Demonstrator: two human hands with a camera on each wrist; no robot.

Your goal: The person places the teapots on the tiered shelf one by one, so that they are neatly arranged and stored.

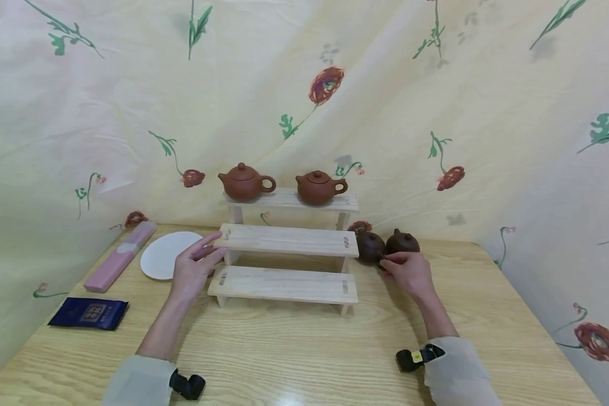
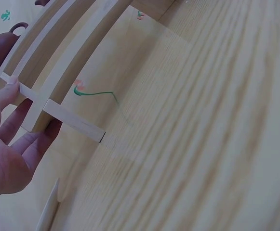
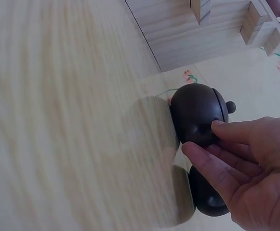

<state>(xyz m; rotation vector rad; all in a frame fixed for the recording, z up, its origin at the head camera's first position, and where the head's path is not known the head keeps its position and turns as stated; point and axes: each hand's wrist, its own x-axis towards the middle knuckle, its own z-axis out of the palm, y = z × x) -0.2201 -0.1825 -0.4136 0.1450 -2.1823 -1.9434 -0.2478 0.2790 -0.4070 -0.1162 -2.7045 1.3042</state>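
Apparently at the grasping step, pinching a dark teapot (image 1: 370, 247) between thumb and fingers of the right hand (image 1: 410, 273) on the table (image 1: 284, 349) beside the wooden rack (image 1: 284, 283), gripping its middle shelf (image 1: 284, 239) with the left hand (image 1: 189, 274), probably needing a level lift next.

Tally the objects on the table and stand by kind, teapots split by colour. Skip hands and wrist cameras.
Reddish-brown round teapots: 2
Dark brown round teapots: 2
Three-tier pale wooden stand: 1
White round plate: 1
Long pink bundle with pale band: 1
Dark blue flat packet: 1
Total: 8
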